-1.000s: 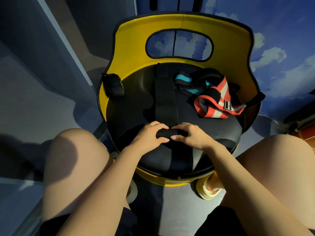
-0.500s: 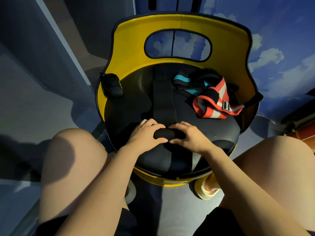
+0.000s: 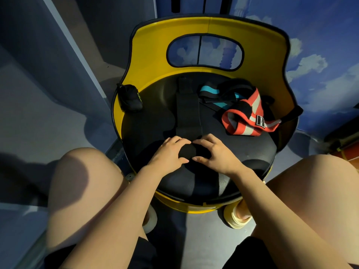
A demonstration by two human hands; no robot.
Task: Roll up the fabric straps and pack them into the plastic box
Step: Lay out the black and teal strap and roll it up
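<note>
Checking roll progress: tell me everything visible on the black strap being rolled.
The black strap is wide, matte woven-looking fabric lying flat along the middle of the black seat, running away from the person. Its near end is wound into a small tight roll, gripped by the left hand and right hand from either side. The far end narrows to a tab. Most of it is still unrolled.

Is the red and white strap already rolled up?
No, the red and white strap lies loose and crumpled on the black seat, while both hands work on the black strap.
</note>
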